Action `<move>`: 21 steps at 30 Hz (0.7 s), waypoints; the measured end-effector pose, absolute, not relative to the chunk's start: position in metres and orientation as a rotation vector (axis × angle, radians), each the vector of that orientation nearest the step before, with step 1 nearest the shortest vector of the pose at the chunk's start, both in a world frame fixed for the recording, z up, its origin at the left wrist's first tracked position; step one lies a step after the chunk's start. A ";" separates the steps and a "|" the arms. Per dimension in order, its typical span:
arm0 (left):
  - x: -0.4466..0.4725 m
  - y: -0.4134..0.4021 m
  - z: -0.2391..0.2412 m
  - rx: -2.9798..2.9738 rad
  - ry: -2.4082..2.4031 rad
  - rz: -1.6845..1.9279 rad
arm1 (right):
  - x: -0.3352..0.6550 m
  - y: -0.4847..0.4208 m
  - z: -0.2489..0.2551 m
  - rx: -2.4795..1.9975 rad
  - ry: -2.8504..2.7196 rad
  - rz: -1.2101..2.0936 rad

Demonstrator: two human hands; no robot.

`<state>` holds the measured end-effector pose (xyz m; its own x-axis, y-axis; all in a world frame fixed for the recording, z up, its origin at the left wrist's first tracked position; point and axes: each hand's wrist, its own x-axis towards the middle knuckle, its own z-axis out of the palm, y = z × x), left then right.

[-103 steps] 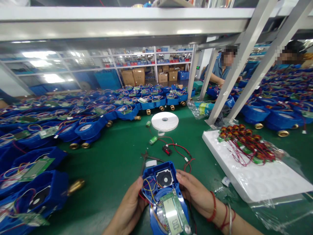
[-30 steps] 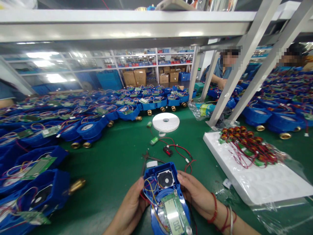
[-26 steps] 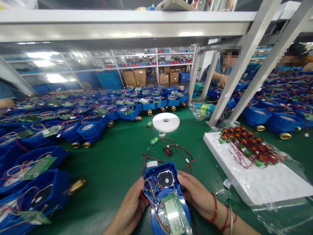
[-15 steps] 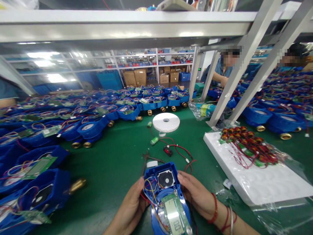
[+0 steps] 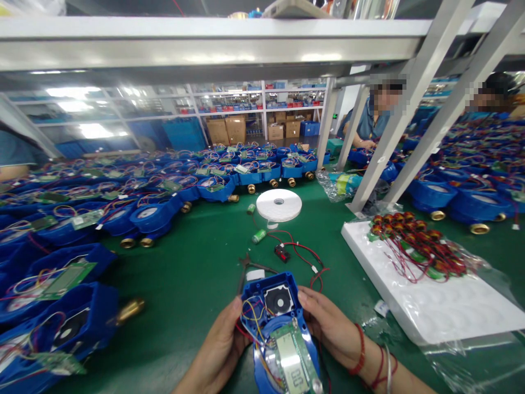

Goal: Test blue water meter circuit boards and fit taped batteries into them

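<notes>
Between my two hands is an open blue water meter (image 5: 268,328), its top tilted away from me. My left hand (image 5: 223,339) grips its left side and my right hand (image 5: 332,325) its right side, thumbs at the upper edge. Inside the housing show a black round part (image 5: 280,302) and several thin coloured wires. Over the lower half lies a green circuit board with a lit display (image 5: 290,361) showing digits. The undersides of my fingers are hidden. Just beyond the meter, pliers (image 5: 243,273) and a small white piece (image 5: 255,274) lie on the green bench.
Several blue meters with brass fittings (image 5: 150,219) line the left and back. A white tape roll (image 5: 279,204), a green battery (image 5: 260,236) and a black connector with red wires (image 5: 282,253) lie ahead. Right, a foam tray (image 5: 381,290) bears wired parts. Metal posts (image 5: 369,164) stand before a co-worker (image 5: 367,123).
My hands and the water meter stay in the same place. Behind the posts, the co-worker's hand and forearm have moved down a little.
</notes>
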<state>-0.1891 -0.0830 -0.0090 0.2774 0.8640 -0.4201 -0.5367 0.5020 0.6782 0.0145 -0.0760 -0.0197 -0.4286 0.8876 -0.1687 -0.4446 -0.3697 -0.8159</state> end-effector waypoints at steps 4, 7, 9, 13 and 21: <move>-0.189 -0.084 -0.007 0.466 0.855 0.991 | 0.014 -0.076 -0.018 -0.781 -0.890 1.909; -0.188 -0.084 -0.005 0.477 0.842 0.990 | 0.014 -0.077 -0.018 -0.785 -0.882 1.911; -0.188 -0.083 -0.006 0.480 0.838 0.989 | 0.014 -0.077 -0.018 -0.792 -0.881 1.911; -0.189 -0.083 -0.010 0.489 0.837 0.981 | 0.014 -0.076 -0.017 -0.793 -0.901 1.907; -0.192 -0.083 -0.016 0.469 0.856 0.981 | 0.013 -0.076 -0.019 -0.777 -0.909 1.896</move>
<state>-0.1920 -0.0829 -0.0161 0.2796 0.8672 -0.4120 -0.5257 0.4974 0.6901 0.0128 -0.0758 -0.0194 -0.4271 0.8903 -0.1577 -0.4347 -0.3551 -0.8276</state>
